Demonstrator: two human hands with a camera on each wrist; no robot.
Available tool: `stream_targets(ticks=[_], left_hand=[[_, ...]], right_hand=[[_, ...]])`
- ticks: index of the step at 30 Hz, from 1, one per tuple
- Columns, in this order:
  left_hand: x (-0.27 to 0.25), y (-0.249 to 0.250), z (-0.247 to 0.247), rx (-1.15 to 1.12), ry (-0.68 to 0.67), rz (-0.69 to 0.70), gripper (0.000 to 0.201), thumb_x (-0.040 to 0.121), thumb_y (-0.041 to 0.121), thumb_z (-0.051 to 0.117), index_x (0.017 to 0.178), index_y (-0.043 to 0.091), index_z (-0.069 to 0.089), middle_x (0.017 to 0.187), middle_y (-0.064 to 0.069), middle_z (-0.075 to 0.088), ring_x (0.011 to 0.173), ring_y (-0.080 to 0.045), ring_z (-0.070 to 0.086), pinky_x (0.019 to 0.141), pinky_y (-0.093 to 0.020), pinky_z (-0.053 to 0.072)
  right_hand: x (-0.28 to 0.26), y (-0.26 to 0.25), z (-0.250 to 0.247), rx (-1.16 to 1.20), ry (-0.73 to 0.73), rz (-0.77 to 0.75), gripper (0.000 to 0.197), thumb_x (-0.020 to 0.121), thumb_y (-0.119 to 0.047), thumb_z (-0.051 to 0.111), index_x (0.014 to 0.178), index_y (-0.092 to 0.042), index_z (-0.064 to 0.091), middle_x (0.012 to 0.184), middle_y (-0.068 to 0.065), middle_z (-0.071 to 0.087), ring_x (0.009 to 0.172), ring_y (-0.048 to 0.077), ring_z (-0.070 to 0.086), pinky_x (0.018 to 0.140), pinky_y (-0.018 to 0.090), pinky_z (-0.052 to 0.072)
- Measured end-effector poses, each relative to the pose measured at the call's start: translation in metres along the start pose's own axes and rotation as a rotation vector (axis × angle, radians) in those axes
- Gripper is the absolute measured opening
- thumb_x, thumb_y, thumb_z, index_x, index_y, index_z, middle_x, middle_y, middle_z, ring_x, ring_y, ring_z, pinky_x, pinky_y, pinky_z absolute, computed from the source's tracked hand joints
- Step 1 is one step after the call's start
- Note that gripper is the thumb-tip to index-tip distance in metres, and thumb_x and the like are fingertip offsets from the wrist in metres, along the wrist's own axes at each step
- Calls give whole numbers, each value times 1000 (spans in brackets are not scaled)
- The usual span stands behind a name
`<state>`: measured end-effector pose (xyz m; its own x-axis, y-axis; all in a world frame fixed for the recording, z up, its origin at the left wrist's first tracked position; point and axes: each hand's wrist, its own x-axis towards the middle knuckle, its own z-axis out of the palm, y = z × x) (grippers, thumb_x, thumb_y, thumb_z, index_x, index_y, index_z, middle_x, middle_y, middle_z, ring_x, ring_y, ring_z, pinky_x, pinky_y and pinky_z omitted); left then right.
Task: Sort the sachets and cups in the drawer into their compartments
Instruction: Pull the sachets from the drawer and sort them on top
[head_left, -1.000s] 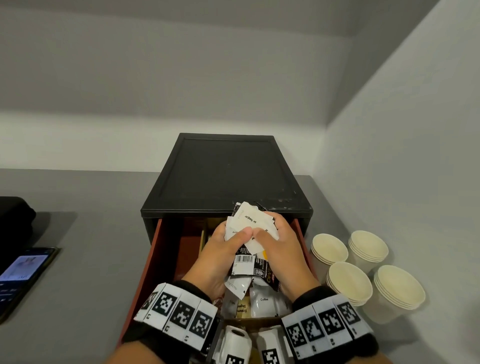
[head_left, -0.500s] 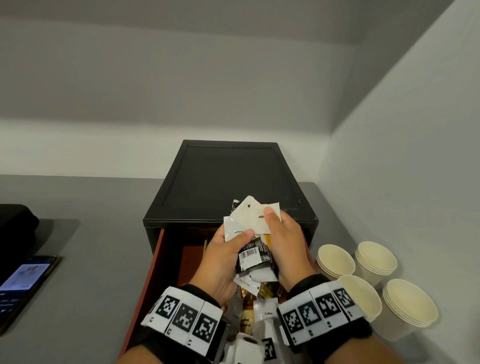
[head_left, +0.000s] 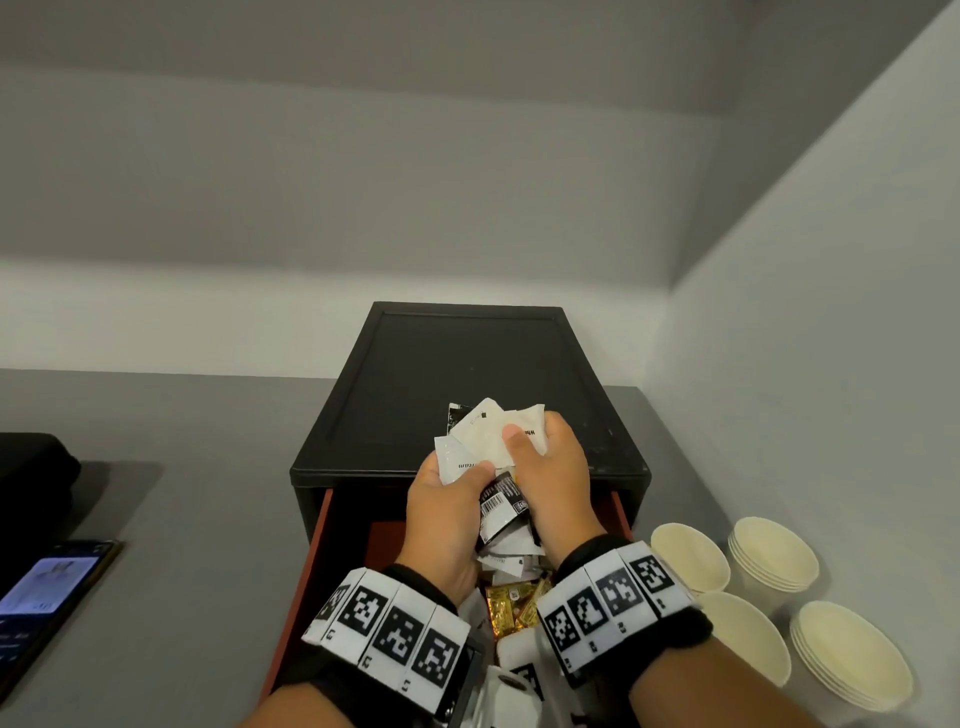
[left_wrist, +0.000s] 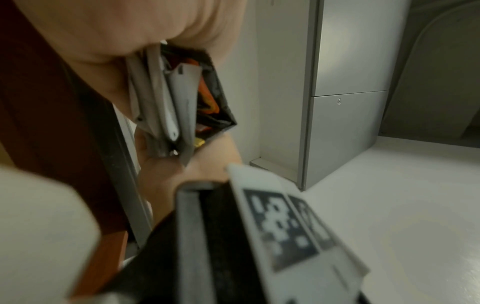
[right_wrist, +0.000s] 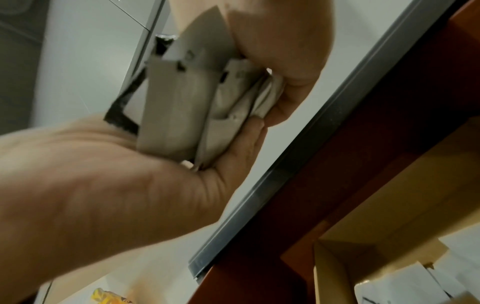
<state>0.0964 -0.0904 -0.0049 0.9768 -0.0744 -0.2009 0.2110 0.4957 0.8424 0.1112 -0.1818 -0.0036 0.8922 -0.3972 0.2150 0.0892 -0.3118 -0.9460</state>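
i see a grey countertop (head_left: 171, 467) meeting pale grey walls (head_left: 363, 171) in a corner beyond the fingers. grey cabinet panels (left_wrist: 345, 131) stand alongside. lighting is soft and even.

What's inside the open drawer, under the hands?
In the drawer, gold sachets and white sachets show below the bunch of sachets held by the left hand and right hand. The hands and wrists cover the rest.

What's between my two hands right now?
A mixed bundle of sachets, white and black, held by left hand and right hand together; clearest in the head view.
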Motion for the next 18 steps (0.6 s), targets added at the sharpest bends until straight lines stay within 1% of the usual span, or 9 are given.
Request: stream_targets(ticks=[3, 5, 7, 9, 11, 13, 15, 17, 18], left_hand=[[9, 5, 5, 13, -27, -16, 24, 91, 1, 54, 110, 14, 61, 103, -17, 70, 97, -36, 67, 89, -55, 51], [17, 7, 7, 37, -24, -12, 23, 92, 3, 54, 111, 13, 60, 104, -16, 70, 98, -35, 67, 89, -55, 51], [25, 8, 9, 70, 8, 16, 22, 92, 3, 55, 111, 11, 61, 104, -15, 70, 98, -34, 67, 90, -53, 51], [33, 8, 10, 87, 39, 36, 23, 92, 4, 55, 113, 10, 62, 103, -15, 71, 97, -33, 67, 89, -52, 52], [41, 8, 12, 90, 59, 47, 22, 92, 3, 54, 112, 10, 61, 104, -14, 70, 97, -31, 67, 88, -51, 53], [48, 8, 14, 83, 77, 51, 21, 92, 2, 54, 110, 11, 61, 105, -14, 69, 97, -31, 67, 89, -51, 53], [54, 9, 15, 77, 99, 49, 18, 92, 3, 54, 106, 12, 62, 105, -15, 69, 97, -32, 67, 89, -51, 53], [59, 11, 14, 63, 109, 40, 17, 93, 3, 54, 104, 13, 61, 103, -16, 69, 95, -33, 67, 87, -50, 53], [60, 12, 13, 60, 109, 39, 17, 93, 3, 54, 104, 12, 61, 102, -16, 69, 93, -33, 67, 85, -49, 54]], right_hand=[[12, -1, 3, -4, 38, -6, 7, 94, -20, 52, 96, -14, 49, 101, 7, 57, 91, 18, 56, 73, 26, 43], [19, -2, 4, 10, 57, 7, 9, 96, -19, 49, 101, -12, 48, 91, -1, 54, 80, 10, 53, 62, 18, 40], [26, -3, 5, 20, 71, 25, 15, 97, -20, 47, 107, -8, 48, 85, -8, 49, 74, 3, 49, 57, 10, 36], [35, -5, 4, 24, 91, 44, 18, 98, -22, 45, 110, -8, 47, 88, -6, 50, 76, 5, 48, 55, 8, 35], [42, -7, 3, 37, 119, 74, 21, 99, -24, 43, 113, -9, 46, 97, -3, 50, 83, 7, 49, 56, 8, 36], [49, -8, 1, 60, 158, 110, 28, 99, -25, 42, 121, -7, 45, 104, 0, 50, 95, 13, 52, 68, 15, 41], [55, -6, -1, 92, 200, 144, 31, 99, -26, 43, 123, -6, 44, 112, 5, 52, 103, 19, 54, 70, 20, 42], [62, -4, -4, 128, 240, 166, 30, 99, -24, 45, 122, -6, 45, 116, 9, 54, 102, 20, 54, 67, 20, 41], [65, -2, -5, 152, 252, 181, 28, 98, -23, 46, 120, -6, 45, 116, 10, 55, 100, 19, 54, 69, 23, 41]])
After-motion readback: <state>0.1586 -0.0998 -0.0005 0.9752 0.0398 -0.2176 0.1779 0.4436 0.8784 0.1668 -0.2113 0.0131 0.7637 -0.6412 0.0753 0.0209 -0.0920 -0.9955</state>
